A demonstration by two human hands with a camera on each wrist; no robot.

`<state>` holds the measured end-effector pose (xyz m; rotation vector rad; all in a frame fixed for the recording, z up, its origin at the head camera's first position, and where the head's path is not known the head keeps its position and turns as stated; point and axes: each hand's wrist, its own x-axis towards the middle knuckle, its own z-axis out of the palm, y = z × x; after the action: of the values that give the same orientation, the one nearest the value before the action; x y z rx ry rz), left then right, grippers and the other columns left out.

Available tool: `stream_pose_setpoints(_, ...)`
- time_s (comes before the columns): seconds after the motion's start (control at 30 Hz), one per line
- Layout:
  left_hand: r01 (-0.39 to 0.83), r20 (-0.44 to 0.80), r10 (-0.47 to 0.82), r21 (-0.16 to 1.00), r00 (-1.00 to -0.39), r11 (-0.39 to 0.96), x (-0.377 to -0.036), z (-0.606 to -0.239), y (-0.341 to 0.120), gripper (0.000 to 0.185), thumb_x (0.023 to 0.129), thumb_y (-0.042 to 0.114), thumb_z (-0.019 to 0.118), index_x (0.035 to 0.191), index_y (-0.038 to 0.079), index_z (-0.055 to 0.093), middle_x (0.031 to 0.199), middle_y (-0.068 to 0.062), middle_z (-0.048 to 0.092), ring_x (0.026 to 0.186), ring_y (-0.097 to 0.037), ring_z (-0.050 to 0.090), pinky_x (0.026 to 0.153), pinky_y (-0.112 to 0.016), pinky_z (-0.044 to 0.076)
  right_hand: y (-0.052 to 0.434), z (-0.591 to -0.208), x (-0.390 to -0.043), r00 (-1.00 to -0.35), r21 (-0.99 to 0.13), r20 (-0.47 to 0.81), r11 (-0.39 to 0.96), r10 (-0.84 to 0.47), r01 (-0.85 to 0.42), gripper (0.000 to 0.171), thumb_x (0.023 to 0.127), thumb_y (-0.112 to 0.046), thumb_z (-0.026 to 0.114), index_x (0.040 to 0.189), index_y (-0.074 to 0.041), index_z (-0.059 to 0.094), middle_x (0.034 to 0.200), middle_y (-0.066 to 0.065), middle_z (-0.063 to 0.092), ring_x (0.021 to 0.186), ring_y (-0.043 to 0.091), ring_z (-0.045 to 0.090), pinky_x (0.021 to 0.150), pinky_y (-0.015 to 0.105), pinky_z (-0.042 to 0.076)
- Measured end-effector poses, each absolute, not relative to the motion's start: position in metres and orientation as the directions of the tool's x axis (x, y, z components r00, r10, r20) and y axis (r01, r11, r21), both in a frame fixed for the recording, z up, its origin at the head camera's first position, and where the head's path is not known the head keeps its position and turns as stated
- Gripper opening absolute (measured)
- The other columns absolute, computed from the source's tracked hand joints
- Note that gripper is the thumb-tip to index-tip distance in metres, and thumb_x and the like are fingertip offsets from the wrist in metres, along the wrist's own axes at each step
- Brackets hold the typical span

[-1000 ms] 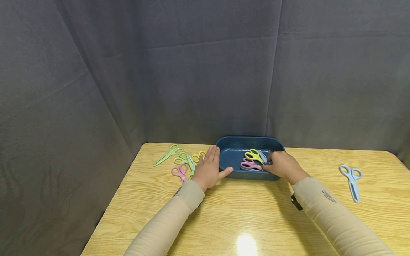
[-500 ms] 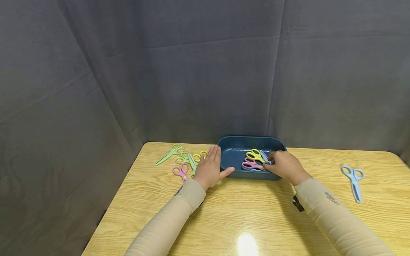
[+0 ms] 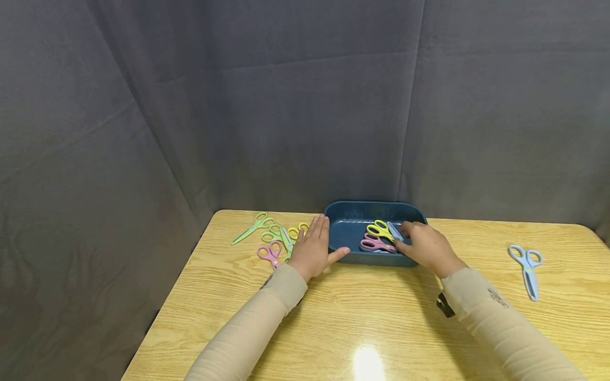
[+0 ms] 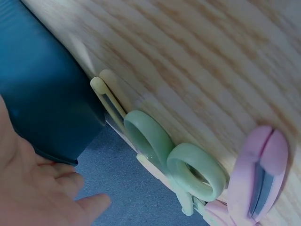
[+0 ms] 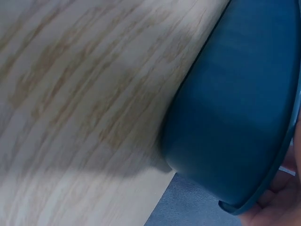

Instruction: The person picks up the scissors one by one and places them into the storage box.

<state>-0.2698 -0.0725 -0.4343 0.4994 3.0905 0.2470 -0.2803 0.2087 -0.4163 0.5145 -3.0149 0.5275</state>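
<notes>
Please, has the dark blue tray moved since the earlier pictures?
No. In the head view, the dark blue tray keeps its place against the left back corner of the table.

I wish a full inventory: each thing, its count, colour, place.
Tray: 1, dark blue, table's far side
Yellow scissors: at least 2, yellow, inside and left of tray
Pink scissors: at least 2, pink, likewise
Green scissors: at least 2, green, left of tray
Blue scissors: at least 2, light blue, inside and right of tray
Table: 1, light wood, underneath
Curtain: count unclear, grey, behind and left
Sleeves: 2, beige, forearms
Left grip: 1, bare hand, tray's left end
Right grip: 1, bare hand, tray's right end
</notes>
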Motion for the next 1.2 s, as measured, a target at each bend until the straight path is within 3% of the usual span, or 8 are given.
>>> stream_pose_setpoints(0.47, 0.311, 0.020, 0.312, 0.155, -0.950, 0.938, -0.270, -0.433, -0.071, 0.098, 0.098, 0.072, 0.039, 0.162, 0.002, 0.016, 0.169, -0.012, 0.013, 0.156, -0.026, 0.010, 0.122, -0.052, 0.019, 0.214, -0.419, -0.271, -0.919, -0.309, 0.182, 0.867, -0.349, -0.390, 0.034, 0.098, -0.017, 0.064, 0.124, 0.005, 0.065, 0.115, 0.023, 0.067, 0.103, 0.039, 0.067, 0.088, 0.057, 0.053)
stream_pose_setpoints(0.73, 0.313, 0.023, 0.313, 0.163, -0.949, 0.936, -0.270, -0.434, -0.072, 0.098, 0.098, 0.072, 0.039, 0.162, 0.002, 0.015, 0.169, -0.012, 0.012, 0.156, -0.027, 0.010, 0.122, -0.053, 0.020, 0.220, -0.421, -0.259, -0.866, -0.244, 0.327, 0.851, -0.378, -0.464, 0.031, 0.095, -0.011, 0.066, 0.120, 0.006, 0.065, 0.106, 0.020, 0.066, 0.096, 0.037, 0.063, 0.084, 0.055, 0.053)
stream_pose_setpoints(1.0, 0.317, 0.037, 0.315, 0.172, -0.948, 0.933, -0.271, -0.437, -0.072, 0.098, 0.097, 0.072, 0.041, 0.161, 0.001, 0.017, 0.169, -0.012, 0.013, 0.156, -0.026, 0.010, 0.121, -0.053, 0.022, 0.229, -0.419, -0.248, -0.831, -0.257, 0.463, 0.850, -0.309, -0.459, 0.027, 0.091, -0.007, 0.068, 0.115, 0.004, 0.067, 0.109, 0.023, 0.064, 0.106, 0.044, 0.060, 0.086, 0.060, 0.051)
stream_pose_setpoints(1.2, 0.308, 0.026, 0.308, 0.178, -0.951, 0.935, -0.271, -0.436, -0.072, 0.099, 0.097, 0.073, 0.039, 0.162, 0.003, 0.015, 0.170, -0.011, 0.011, 0.156, -0.024, 0.007, 0.121, -0.053, 0.021, 0.238, -0.418, -0.240, -0.827, -0.283, 0.508, 0.861, -0.239, -0.423, 0.026, 0.091, -0.006, 0.064, 0.114, 0.006, 0.066, 0.110, 0.025, 0.062, 0.104, 0.044, 0.059, 0.079, 0.060, 0.051)
